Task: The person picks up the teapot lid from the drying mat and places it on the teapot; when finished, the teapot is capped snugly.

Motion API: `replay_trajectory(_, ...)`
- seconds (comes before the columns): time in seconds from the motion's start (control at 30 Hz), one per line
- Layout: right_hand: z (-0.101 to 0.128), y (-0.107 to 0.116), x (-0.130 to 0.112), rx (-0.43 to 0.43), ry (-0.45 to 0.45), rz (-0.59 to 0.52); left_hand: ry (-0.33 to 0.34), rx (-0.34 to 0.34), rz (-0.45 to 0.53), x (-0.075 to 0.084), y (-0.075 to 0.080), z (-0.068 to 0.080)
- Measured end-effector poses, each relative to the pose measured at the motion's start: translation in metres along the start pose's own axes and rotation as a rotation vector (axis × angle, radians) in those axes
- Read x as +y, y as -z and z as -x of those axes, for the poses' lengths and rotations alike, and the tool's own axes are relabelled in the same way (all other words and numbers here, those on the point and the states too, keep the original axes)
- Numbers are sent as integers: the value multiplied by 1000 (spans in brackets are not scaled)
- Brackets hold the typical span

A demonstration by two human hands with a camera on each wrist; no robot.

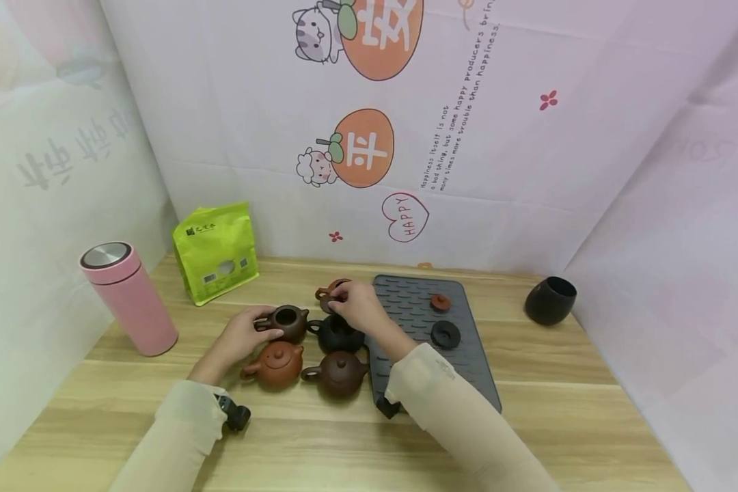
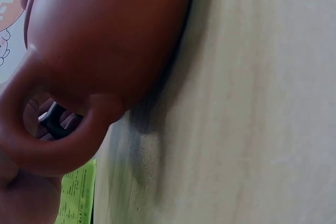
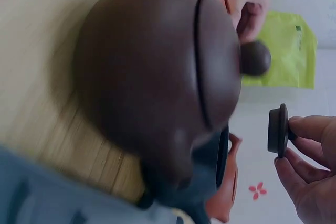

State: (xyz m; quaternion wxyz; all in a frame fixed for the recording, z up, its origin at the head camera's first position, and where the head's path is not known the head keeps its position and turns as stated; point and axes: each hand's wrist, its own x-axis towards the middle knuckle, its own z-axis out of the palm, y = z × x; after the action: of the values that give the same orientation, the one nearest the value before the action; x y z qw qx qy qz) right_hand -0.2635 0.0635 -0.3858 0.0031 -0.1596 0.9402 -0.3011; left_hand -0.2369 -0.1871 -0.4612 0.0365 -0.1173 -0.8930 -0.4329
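My left hand (image 1: 240, 336) holds a small dark brown teapot (image 1: 290, 331) at its handle side, its top uncovered. Between the thumb and fingers of my right hand (image 1: 369, 313) is a dark brown teapot lid (image 3: 276, 129), pinched by its knob and raised above the teapots. Below the right hand stands a lidless black teapot (image 1: 338, 338); a reddish teapot (image 1: 322, 294) behind it is partly hidden by that hand. Nearer to me, a lidded orange-brown teapot (image 1: 277, 369) and a lidded dark brown teapot (image 1: 339, 376) sit side by side.
A grey ridged tray (image 1: 406, 294) carries a reddish lid (image 1: 441, 303) and a black lid (image 1: 445, 335). At the left stand a pink thermos (image 1: 132, 307) and a lime-green bag (image 1: 218, 253). A black cup (image 1: 550, 301) stands at the far right.
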Motion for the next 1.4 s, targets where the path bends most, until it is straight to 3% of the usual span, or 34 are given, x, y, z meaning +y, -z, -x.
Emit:
replay_trajectory(0.63, -22, -47, -50, -90, 56, 17, -1, -1, 18, 0, 2, 0)
replay_trajectory(0.97, -23, -61, -47, -90, 18, 17, -10, 4, 36, -1, 0, 0)
replay_trajectory(1.4, -25, -72, -41, -79, 78, 42, -6, 16, 52, -1, -2, 1)
